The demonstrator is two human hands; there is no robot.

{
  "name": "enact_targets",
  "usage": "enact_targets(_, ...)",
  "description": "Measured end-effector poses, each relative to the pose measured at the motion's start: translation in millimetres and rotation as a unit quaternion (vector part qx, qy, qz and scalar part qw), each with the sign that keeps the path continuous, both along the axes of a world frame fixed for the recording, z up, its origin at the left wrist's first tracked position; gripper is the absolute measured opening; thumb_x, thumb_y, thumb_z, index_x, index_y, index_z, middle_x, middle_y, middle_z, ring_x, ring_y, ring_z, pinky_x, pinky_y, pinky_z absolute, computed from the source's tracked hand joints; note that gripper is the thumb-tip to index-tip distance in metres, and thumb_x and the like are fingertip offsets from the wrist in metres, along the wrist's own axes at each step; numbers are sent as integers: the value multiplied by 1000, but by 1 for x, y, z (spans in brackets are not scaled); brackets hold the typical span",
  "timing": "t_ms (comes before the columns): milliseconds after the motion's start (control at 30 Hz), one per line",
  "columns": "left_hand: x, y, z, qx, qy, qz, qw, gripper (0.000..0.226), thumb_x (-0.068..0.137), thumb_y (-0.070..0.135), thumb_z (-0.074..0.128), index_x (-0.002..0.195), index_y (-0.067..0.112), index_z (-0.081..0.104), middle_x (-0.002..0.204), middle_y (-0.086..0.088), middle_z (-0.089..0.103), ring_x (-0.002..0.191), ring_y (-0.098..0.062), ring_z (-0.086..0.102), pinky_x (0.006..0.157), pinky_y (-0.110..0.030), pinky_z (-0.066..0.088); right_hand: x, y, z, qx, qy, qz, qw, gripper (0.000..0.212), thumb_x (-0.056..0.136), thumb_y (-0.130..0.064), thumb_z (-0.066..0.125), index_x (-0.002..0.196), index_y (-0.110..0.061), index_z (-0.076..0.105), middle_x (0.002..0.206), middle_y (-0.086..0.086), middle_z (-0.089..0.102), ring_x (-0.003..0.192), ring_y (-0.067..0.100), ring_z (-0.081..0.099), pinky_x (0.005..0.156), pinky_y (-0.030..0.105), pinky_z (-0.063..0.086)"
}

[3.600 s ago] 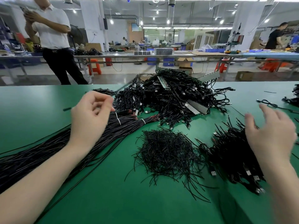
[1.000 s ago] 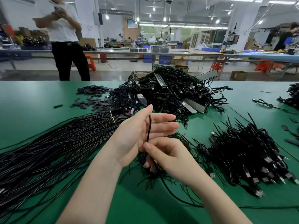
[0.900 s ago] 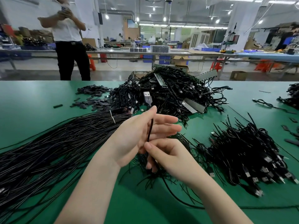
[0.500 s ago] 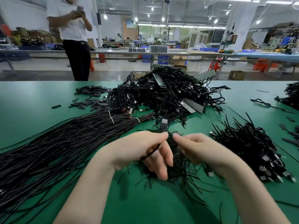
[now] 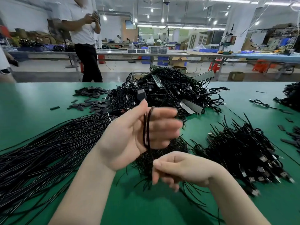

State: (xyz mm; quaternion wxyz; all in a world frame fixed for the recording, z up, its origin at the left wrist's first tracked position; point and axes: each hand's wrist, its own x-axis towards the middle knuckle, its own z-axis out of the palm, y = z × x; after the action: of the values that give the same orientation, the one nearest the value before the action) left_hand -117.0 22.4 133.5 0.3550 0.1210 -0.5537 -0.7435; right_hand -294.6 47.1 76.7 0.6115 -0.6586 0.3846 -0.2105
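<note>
Bare green table (image 5: 29, 101) is open at far left and near centre. Long cable bundle (image 5: 48, 151) blocks the left, tangled cable heap (image 5: 170, 95) the far centre, USB lead pile (image 5: 243, 151) the right. Cut wire ends (image 5: 178, 143) lie under the right hand (image 5: 183, 168).

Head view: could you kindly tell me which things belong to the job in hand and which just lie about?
In hand: thin black plug-ended cable, looped in left hand, pinched by right hand; probably short black ties beneath.
Lying about: long black wire bundle; tangled black cable heap; flat dark-grey sleeve pieces; black plugged-cable pile.
</note>
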Motion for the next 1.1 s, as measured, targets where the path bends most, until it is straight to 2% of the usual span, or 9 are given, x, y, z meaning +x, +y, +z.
enact_targets(133,11,1,0,-139,-223,-22,965,49,91,54,40,64,26,69,57,0,67,51,-17,61,56,-29,41,-33,-7,8,-88,69,-211,971,44,73,-62,65,58,-24,47,51,-10,37,46,9,28,45,19,25)
enact_targets(267,2,-7,-11,-209,-423,-42,881,50,99,56,26,105,34,71,88,8,77,74,-8,71,62,-17,45,-49,8,40,-90,-53,-261,960,40,79,-56,62,61,-20,63,51,-8,31,47,12,20,46,19,22)
enact_targets(367,-6,-11,-19,-174,-341,88,920,43,100,52,28,119,38,64,105,17,73,100,-3,69,88,-25,52,-35,24,55,-82,-128,-150,977,45,86,-48,64,90,-3,64,56,-9,35,46,8,24,44,14,26)
enact_targets(467,-7,-11,-14,-56,-117,168,977,45,90,48,38,115,24,68,117,7,71,114,-7,64,99,-29,50,-11,33,54,-79,-157,-39,984,24,98,-31,47,99,-16,65,59,-8,41,47,7,34,46,14,29)
enact_targets(567,0,-5,1,36,34,138,989,52,90,44,39,110,10,74,115,-6,72,109,-15,67,87,-26,56,8,27,37,-30,-147,13,989,27,100,-33,42,91,-23,66,56,-7,42,46,7,37,47,16,32)
enact_targets(667,7,5,12,56,54,104,991,47,90,42,41,78,17,79,82,-2,75,73,-14,72,62,-24,58,9,11,14,-7,-60,-12,998,36,96,-46,48,74,-23,64,53,-7,37,44,8,32,46,19,30)
enact_targets(867,1,8,5,-74,-168,83,979,47,90,45,45,48,24,50,45,9,40,39,-8,32,45,-20,28,-31,3,24,-154,112,-226,955,55,73,-70,64,57,-19,53,53,-4,34,47,12,24,44,19,22)
enact_targets(1000,-12,4,-9,-219,-410,87,881,52,93,51,39,56,24,64,47,6,58,39,-7,44,49,-19,39,-42,13,40,-213,177,-249,928,48,84,-56,61,62,-13,60,46,-11,34,41,7,26,41,14,23)
enact_targets(1100,-15,0,-19,-248,-463,147,839,48,102,45,36,78,24,72,66,9,72,49,-7,60,67,-26,47,-38,20,44,-216,231,-240,918,34,93,-43,57,70,-19,65,46,-10,38,43,9,30,41,17,26)
